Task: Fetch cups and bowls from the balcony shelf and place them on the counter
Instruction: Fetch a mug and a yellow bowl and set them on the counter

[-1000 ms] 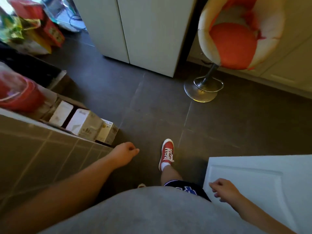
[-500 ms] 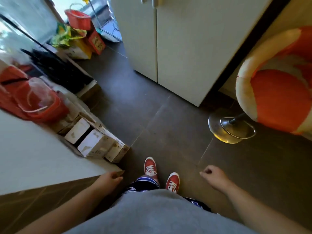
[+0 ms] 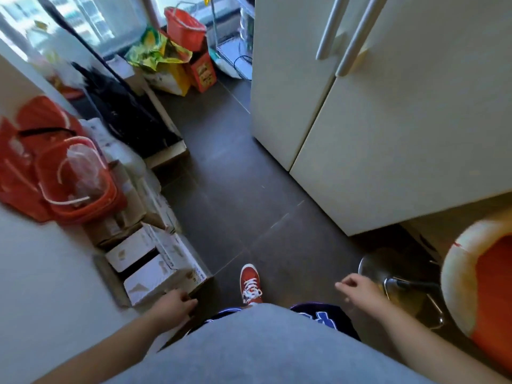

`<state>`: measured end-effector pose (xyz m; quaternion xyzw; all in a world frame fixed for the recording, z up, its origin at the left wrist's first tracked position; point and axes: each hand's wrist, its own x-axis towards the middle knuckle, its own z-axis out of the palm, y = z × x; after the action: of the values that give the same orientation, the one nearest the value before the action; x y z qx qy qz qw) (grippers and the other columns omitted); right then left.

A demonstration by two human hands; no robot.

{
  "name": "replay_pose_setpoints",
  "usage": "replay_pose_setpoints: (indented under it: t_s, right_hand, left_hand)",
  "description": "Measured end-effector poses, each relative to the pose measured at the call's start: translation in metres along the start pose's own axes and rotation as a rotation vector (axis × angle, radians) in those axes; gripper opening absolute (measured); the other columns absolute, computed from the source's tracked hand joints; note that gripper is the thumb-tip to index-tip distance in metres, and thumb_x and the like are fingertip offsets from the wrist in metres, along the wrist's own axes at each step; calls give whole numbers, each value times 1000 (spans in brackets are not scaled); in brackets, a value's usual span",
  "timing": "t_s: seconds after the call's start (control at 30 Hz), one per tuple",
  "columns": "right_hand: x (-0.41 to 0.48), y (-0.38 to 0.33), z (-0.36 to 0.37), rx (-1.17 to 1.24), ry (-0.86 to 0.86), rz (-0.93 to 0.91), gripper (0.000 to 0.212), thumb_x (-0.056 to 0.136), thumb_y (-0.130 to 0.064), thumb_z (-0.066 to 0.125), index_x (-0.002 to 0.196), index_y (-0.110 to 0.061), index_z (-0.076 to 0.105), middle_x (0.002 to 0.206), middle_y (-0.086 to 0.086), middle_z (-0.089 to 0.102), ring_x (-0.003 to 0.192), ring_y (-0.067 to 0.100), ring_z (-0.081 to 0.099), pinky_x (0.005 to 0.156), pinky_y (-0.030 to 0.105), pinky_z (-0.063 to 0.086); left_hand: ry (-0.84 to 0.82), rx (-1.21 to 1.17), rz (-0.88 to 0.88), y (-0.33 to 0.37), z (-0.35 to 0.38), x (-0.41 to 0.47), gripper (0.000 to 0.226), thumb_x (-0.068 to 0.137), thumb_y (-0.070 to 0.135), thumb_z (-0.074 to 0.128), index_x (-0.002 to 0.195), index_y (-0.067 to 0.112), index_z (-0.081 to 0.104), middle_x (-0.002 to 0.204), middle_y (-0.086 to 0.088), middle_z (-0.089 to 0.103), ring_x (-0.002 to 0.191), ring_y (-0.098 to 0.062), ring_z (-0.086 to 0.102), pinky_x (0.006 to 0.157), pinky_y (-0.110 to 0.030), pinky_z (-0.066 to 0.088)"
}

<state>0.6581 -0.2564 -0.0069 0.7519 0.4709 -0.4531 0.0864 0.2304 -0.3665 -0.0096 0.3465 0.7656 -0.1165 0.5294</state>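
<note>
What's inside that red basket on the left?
The red basket holds a crumpled clear plastic bag beneath its white handles. Anything under the bag is hidden.

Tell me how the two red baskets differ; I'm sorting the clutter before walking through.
The near red basket sits on the left beside the cardboard boxes, with clear plastic inside and its pale handle folded down. The far red basket is perched higher, on the pile by the window, its handle raised; its contents cannot be made out. Both are red plastic with light handles.

No readable text, box [image 3: 203,72] print (red carton) blurred
</note>
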Motion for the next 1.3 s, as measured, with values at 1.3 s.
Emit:
replay_pose_setpoints:
  t_s: [1.3]
  right_hand:
    - [289, -649, -147, -261, -179, -479, 12, 82, -28, 71, 80, -16, 67, 79, 0, 71, 77, 19, 66, 75, 32, 52]
  left_hand:
    - [231, -465, -67, 161, -440, 218, 17, 89, 36, 63, 82, 21, 66, 78, 2, 69, 70, -15, 63, 68, -34, 53]
